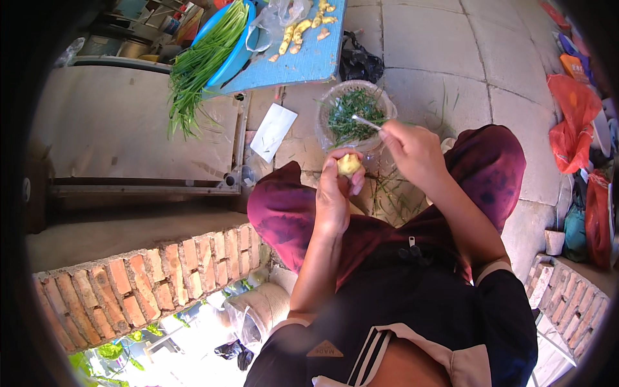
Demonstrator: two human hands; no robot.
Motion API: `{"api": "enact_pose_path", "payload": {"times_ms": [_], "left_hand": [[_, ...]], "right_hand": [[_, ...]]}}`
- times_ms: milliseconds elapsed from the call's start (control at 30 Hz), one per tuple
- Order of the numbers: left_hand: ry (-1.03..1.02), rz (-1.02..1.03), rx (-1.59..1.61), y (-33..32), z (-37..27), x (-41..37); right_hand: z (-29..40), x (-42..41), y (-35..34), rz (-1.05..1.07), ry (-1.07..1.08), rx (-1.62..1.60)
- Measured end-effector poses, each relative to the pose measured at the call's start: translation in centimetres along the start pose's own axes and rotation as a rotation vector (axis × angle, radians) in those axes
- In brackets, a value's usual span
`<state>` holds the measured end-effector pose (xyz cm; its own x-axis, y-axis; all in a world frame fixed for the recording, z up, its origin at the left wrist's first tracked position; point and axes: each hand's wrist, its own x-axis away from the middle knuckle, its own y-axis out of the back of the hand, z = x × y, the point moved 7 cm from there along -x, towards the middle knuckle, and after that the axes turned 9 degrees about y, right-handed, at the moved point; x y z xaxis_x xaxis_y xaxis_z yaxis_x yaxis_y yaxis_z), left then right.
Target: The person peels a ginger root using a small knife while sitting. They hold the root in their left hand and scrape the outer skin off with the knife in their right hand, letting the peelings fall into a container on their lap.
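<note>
My left hand (334,186) is closed around a piece of peeled, pale yellow ginger (348,165). In my right hand (413,147) is a slim metal utensil (366,122), perhaps a spoon or small knife, its tip over a plastic-lined basket (323,121). Green leafy scraps (355,113) fill that basket, just beyond both hands. Further off, knobs of ginger (295,37) lie on a blue low table (309,63), beside a crumpled clear plastic bag (275,22). A blue basin (246,26) on the same table holds long green chives or similar stalks (208,72).
A black plastic bag (360,60) lies beside the table corner. White paper (273,131) rests on the tiled floor left of the basket. A metal-topped cabinet (140,126) stands at left, above a brick wall (159,280). Red mesh bags (573,121) line the right side.
</note>
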<state>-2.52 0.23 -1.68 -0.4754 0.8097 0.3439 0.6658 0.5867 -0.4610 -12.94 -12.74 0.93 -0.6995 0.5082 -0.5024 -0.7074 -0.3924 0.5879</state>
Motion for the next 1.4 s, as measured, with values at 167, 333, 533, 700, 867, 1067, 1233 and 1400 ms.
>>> {"api": "enact_pose_path", "payload": {"times_ms": [167, 333, 533, 700, 867, 1067, 1233, 1400], "left_hand": [[0.137, -0.037, 0.245, 1.9, 1.0, -1.4], [0.186, 0.022, 0.014, 0.4, 0.5, -1.8], [0.178, -0.042, -0.055, -0.2, 1.4, -2.7], [0.213, -0.053, -0.119, 0.5, 1.0, -4.1], [0.163, -0.165, -0.174, 3.0, -3.0, -6.5], [0.111, -0.183, -0.384, 4.8, -5.6, -9.9], [0.3, -0.158, -0.638, 7.8, -2.4, -12.7], [0.327, -0.099, -0.428, 8.2, -1.8, -13.3]], "right_hand": [[-1.1, 0.3, -1.1, 0.033, -0.25, -0.454], [-1.1, 0.6, -3.2, 0.093, -0.282, -0.875], [-0.4, 0.9, -3.9, 0.23, -0.362, -0.968], [-0.3, 0.9, -3.3, 0.383, -0.395, -0.896], [-2.1, 1.1, -1.4, 0.419, -0.411, -0.759], [-4.0, 0.1, 1.1, 0.051, -0.357, -0.83], [-4.5, 0.5, -0.1, -0.031, -0.377, -0.779], [-5.0, 0.6, -0.8, 0.023, -0.403, -0.7]]}}
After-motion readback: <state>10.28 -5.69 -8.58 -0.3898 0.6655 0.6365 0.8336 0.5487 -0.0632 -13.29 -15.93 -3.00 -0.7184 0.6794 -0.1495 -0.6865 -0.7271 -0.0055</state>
